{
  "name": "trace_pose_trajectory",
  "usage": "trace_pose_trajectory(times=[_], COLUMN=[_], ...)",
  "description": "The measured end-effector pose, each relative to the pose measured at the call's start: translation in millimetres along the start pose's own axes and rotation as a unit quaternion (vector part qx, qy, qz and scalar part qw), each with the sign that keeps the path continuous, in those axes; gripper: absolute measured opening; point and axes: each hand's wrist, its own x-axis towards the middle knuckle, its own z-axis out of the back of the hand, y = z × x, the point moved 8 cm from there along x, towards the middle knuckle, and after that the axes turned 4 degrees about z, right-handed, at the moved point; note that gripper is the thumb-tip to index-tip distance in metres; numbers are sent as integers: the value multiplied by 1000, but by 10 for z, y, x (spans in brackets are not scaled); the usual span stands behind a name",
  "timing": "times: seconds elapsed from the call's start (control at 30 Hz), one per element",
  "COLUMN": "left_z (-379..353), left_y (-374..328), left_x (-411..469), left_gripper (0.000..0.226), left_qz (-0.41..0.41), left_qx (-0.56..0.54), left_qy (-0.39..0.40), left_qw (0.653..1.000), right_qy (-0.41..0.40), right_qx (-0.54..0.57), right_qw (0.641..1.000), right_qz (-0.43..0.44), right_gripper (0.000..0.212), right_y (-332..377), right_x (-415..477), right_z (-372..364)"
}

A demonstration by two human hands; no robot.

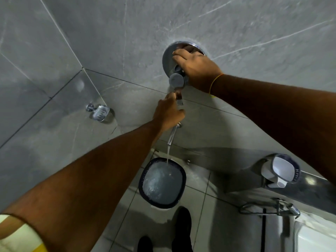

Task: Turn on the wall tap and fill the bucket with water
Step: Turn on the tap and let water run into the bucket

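On the grey floor tiles at six o'clock below the chrome wall spout (171, 134), the dark-rimmed bucket (162, 182) catches the stream, right hand (196, 67) clamped on the round chrome mixer (177, 80), left hand (169, 113) pinching its lever.

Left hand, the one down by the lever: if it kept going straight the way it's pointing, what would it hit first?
The left hand points up toward the wall, its grip already on the chrome lever. Going on, it would likely meet the grey knob just above, though depth is unclear.
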Motion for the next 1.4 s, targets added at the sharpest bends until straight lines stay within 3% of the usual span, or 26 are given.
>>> trace_pose_trajectory(times=[0.87,1.17,1.4], left_z=[-23,-18,-22], left_y=[19,24,12], left_x=[9,7,0], left_gripper=[56,57,56], left_qz=[8,10,20], left_qx=[-2,0,-1], left_qy=[3,11,3], left_qw=[1000,1000,1000], right_qy=[-13,-75,-122], right_qx=[-105,-308,-404], right_qw=[993,927,877], right_qz=[60,198,231], right_gripper=[37,15,27], right_y=[72,155,133], right_x=[42,-1,-9], right_z=[85,15,2])
